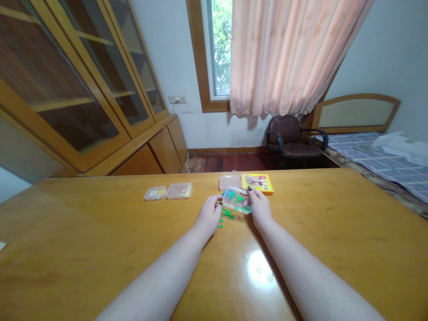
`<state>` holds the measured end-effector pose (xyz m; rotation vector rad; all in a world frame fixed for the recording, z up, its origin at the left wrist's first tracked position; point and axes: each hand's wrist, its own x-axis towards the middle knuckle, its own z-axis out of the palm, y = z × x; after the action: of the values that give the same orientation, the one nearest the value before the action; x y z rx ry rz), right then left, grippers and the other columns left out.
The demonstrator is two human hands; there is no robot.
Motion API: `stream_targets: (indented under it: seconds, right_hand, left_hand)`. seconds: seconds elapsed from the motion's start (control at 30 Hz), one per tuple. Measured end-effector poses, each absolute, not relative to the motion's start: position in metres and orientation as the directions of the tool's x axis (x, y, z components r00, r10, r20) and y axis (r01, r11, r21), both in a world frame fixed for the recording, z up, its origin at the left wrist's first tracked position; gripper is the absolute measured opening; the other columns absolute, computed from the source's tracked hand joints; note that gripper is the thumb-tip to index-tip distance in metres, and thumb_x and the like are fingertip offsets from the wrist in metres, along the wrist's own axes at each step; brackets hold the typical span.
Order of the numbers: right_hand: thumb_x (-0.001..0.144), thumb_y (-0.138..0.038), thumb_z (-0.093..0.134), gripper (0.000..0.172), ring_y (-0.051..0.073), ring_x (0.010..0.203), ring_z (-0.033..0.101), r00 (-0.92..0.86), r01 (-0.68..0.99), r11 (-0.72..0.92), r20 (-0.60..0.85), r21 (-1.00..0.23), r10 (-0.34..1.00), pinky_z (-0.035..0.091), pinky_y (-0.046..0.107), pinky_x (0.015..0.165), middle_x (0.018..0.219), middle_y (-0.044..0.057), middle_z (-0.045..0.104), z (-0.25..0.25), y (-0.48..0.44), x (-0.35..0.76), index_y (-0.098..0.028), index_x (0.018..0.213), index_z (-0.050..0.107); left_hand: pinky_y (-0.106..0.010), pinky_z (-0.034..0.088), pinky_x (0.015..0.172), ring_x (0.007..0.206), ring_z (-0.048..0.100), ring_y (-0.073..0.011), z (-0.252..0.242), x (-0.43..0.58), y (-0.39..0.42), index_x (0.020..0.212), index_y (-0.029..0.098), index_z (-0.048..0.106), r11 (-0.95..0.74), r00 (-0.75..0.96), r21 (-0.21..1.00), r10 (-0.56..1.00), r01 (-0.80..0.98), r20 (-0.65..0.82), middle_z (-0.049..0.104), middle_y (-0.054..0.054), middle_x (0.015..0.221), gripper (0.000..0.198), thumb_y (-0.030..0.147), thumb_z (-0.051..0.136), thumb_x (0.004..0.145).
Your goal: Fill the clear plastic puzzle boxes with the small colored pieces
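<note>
My right hand (259,206) grips a small clear plastic box (236,199) tilted over the wooden table (100,232), with small green pieces inside it. Loose green pieces (226,216) lie on the table just below the box. My left hand (209,216) rests beside the box's left end, fingers curled near the pile; what its fingertips pinch is too small to make out.
A yellow packet (258,183) and a pinkish clear box (229,182) lie just beyond the hands. Two more small clear boxes (169,191) sit to the left. Cabinets stand at the left, a dark office chair (294,138) and a bed (384,156) behind.
</note>
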<state>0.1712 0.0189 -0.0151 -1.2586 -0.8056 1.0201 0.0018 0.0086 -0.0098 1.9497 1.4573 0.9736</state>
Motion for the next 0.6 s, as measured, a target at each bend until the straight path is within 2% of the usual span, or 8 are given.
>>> stream_targets:
  seconds: [0.17,0.27,0.4,0.6]
  right_hand:
    - [0.072,-0.052,0.052,0.034,0.011,0.04,0.043,0.438,-0.139,0.043,-0.023,-0.989,0.898,0.031,0.023,0.044,0.04,-0.004,0.047,-0.014,0.018,0.176,-0.019,0.062,0.053]
    - [0.073,-0.051,0.051,0.034,0.012,0.041,0.044,0.451,-0.101,0.037,-0.013,-0.994,0.892,0.032,0.024,0.044,0.041,-0.003,0.048,-0.012,0.017,0.177,-0.019,0.062,0.052]
    - [0.073,-0.052,0.05,0.036,0.012,0.043,0.043,0.428,-0.067,0.048,0.015,-0.997,0.904,0.031,0.023,0.045,0.043,-0.004,0.048,-0.014,0.017,0.176,-0.019,0.061,0.051]
    - [0.071,-0.052,0.052,0.035,0.011,0.043,0.042,0.418,-0.05,0.036,0.012,-0.998,0.908,0.03,0.023,0.044,0.043,-0.005,0.046,-0.017,0.019,0.177,-0.019,0.061,0.051]
  left_hand:
    - [-0.035,0.04,0.086,0.094,0.051,-0.0205,0.0,0.009,-0.004,0.097,0.02,0.06,-0.507,0.441,0.532,0.86,0.678,0.257,0.06,-0.005,0.097,0.023,0.024,0.054,0.075]
    - [-0.036,0.038,0.089,0.098,0.05,-0.0207,0.002,0.013,-0.01,0.099,0.023,0.061,-0.578,0.538,0.45,0.811,0.681,0.228,0.059,-0.004,0.101,0.025,0.028,0.057,0.075]
    - [-0.034,0.039,0.086,0.094,0.051,-0.0184,0.001,0.014,-0.01,0.096,0.024,0.062,-0.593,0.569,0.405,0.799,0.696,0.193,0.06,-0.004,0.097,0.02,0.024,0.053,0.079]
    - [-0.031,0.039,0.083,0.089,0.053,-0.0161,-0.003,0.013,-0.005,0.088,0.024,0.063,-0.592,0.571,0.405,0.799,0.697,0.186,0.062,-0.002,0.09,0.013,0.019,0.055,0.078]
